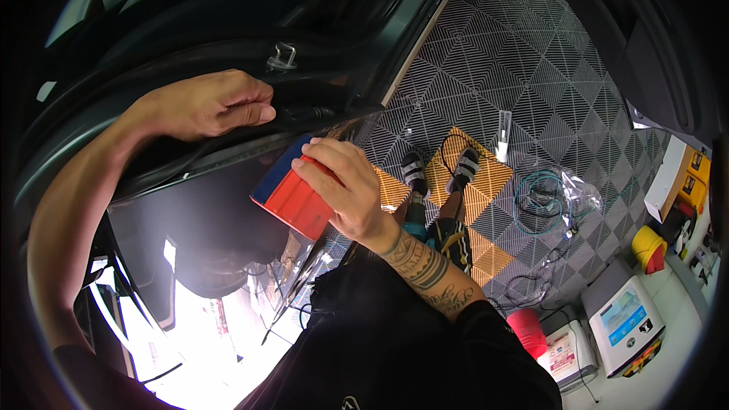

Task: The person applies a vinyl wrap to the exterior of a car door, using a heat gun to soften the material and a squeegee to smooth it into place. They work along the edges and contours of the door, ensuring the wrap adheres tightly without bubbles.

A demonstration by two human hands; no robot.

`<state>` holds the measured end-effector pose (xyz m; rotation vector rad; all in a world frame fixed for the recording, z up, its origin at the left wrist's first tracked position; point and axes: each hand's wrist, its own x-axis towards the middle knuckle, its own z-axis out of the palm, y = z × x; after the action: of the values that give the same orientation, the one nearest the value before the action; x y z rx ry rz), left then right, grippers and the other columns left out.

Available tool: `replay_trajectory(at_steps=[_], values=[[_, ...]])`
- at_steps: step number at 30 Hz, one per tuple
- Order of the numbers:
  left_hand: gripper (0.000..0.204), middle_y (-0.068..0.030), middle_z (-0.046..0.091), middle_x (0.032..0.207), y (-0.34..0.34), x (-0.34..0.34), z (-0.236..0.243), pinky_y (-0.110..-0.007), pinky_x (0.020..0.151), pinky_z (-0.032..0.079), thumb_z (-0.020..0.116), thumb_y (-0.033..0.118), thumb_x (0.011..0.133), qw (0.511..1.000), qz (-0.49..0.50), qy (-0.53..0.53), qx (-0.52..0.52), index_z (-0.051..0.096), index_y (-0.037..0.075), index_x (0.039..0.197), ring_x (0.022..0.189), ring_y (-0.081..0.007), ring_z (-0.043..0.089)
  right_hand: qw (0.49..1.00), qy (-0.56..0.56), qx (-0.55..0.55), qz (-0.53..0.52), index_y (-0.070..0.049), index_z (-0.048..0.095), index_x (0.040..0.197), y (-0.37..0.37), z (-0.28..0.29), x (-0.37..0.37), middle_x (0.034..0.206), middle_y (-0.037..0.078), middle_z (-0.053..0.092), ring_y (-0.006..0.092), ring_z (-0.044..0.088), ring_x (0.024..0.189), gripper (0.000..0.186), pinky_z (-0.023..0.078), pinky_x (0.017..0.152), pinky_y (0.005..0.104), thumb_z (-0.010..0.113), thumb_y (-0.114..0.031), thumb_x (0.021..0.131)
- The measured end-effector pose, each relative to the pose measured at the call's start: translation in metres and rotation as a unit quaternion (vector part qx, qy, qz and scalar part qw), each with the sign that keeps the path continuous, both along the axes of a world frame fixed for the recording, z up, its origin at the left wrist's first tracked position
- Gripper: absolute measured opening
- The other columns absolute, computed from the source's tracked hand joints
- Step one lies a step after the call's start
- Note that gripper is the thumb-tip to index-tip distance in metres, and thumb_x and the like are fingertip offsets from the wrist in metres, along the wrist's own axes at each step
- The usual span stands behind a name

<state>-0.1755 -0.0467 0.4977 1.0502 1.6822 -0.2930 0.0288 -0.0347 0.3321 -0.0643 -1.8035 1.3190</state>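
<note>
A red squeegee [298, 201] edged with a dark blue strip [281, 171] slants over the upper right of a glossy dark panel [216, 216] on a vehicle, clamped in a person's right grip [349, 186]. Just beyond it, the left grip [220, 106] is curled, thumb and fingers drawn together by the black trim [201, 152]; from where I stand, I cannot tell whether anything is pinched there. How firmly the strip bears on the panel is also hidden at this angle.

The likeliest casualty, to this onlooker, is the finish: should the squeegee roll onto a corner, its red body could mark the gloss, and grit caught under the strip might do the same. The trim lies close to the blue edge, so a push carried too far could snag there or run into the curled fingers. A loose hold might let the squeegee twist; a heavy one could make it skid. A metal latch [282, 57] sits near the left knuckles, a hard spot in a slip.

Underfoot, a teal coil [518, 205] lies on the patterned floor [531, 76], near the sandalled feet [414, 171]; an unwatched sidestep could catch it and jolt the stroke.
</note>
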Motion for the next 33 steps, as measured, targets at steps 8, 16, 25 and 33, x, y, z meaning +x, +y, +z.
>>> replay_trajectory(at_steps=[8,16,25,33], values=[[0.041,-0.0096,0.034,0.055,-0.009,-0.002,-0.005,-0.036,0.051,0.031,0.048,0.032,0.096,0.998,-0.001,-0.019,0.064,0.045,0.0,0.07,0.051,-0.0186,0.033,0.998,-0.024,-0.043,0.037,0.0,0.063,0.1,0.013,0.013,-0.008,0.097,0.012,0.058,0.0288,0.06,0.09,0.032,0.047,0.077,0.0378,0.065,0.0,0.068],[0.042,-0.0131,0.041,0.061,-0.017,-0.007,-0.01,-0.038,0.056,0.035,0.047,0.036,0.096,0.996,-0.03,0.013,0.085,0.048,0.0,0.075,0.057,-0.0237,0.04,0.992,-0.069,-0.014,0.103,-0.004,0.064,0.099,0.035,0.02,-0.016,0.094,0.008,0.062,0.0258,0.061,0.081,0.038,0.049,0.069,0.0329,0.066,0.007,0.062],[0.041,-0.0143,0.043,0.063,-0.012,-0.008,-0.007,-0.039,0.059,0.037,0.047,0.037,0.096,0.997,-0.039,-0.001,0.06,0.049,0.0,0.077,0.06,-0.0266,0.045,0.978,-0.129,-0.015,0.163,-0.003,0.065,0.096,0.05,0.039,-0.022,0.094,0.009,0.064,0.0264,0.062,0.081,0.039,0.049,0.069,0.0321,0.062,0.013,0.061],[0.041,-0.0165,0.057,0.08,-0.008,-0.007,-0.004,-0.04,0.069,0.043,0.046,0.039,0.095,0.999,-0.041,0.009,0.028,0.059,0.001,0.092,0.076,-0.0295,0.057,0.99,0.018,0.037,0.133,-0.005,0.067,0.093,0.04,0.034,-0.019,0.096,0.009,0.065,0.0259,0.065,0.087,0.036,0.051,0.071,0.0338,0.077,-0.02,0.062]])
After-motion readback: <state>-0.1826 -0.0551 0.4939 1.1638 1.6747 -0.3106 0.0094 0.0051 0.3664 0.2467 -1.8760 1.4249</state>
